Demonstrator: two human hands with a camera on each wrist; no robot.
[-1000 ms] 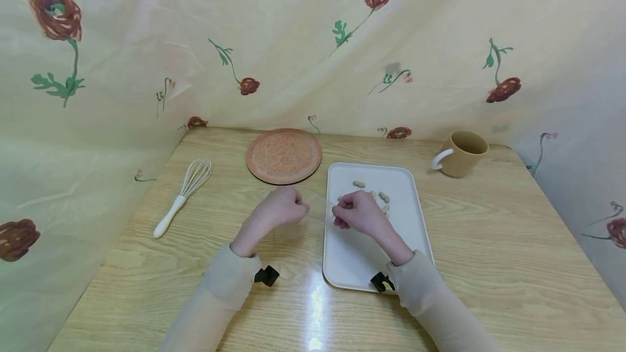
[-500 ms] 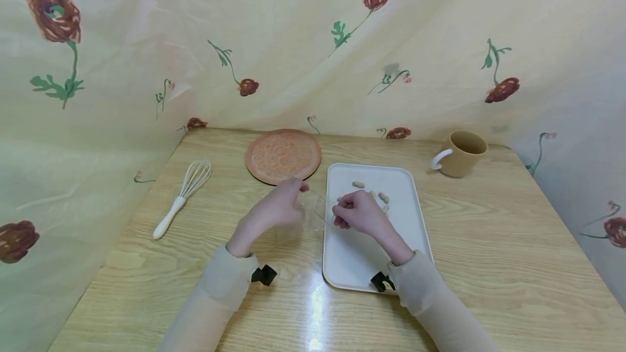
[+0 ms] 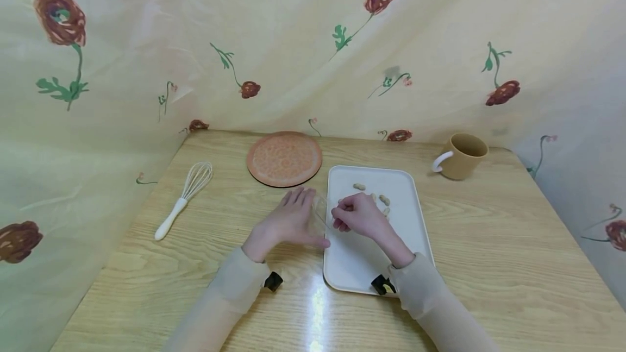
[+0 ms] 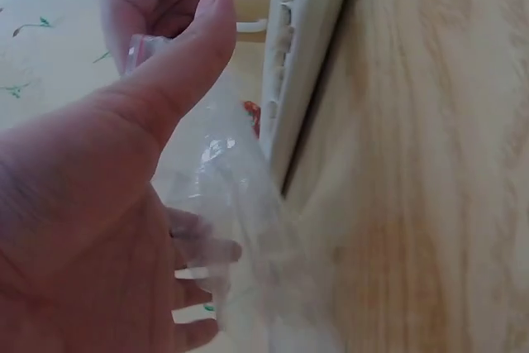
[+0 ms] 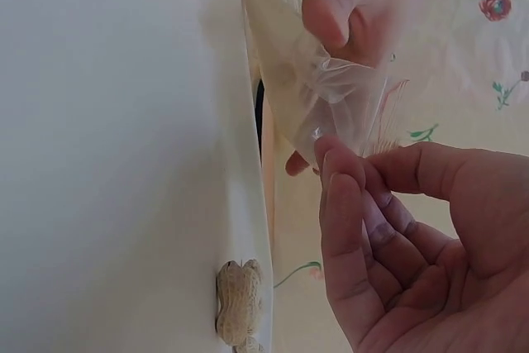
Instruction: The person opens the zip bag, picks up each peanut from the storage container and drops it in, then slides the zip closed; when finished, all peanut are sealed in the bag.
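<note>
A clear plastic zip bag point(image 4: 223, 155) hangs between the hands; a red line runs along its top edge. My right hand point(image 3: 359, 215) pinches the bag at that edge between thumb and fingertips, over the left side of a white tray point(image 3: 352, 265). Just left of the tray, my left hand point(image 3: 290, 219) is spread against the bag, its thumb and fingers extended. In the left wrist view, some of its fingers point(image 4: 198, 245) show through the film. Several unshelled peanuts point(image 5: 240, 303) lie on the tray, partly hidden behind my right hand in the head view.
Behind the left hand lies a round orange-brown mat point(image 3: 285, 159). A white whisk point(image 3: 183, 200) rests at the left of the wooden table point(image 3: 489, 265). At the back right stands a tan mug point(image 3: 462, 156) with a white handle. Flower-patterned cloth point(image 3: 293, 42) hangs behind.
My left hand has let go of the bag's edge, opened its fingers and moved slightly right, against the bag. My right hand keeps its pinch in the same place.
</note>
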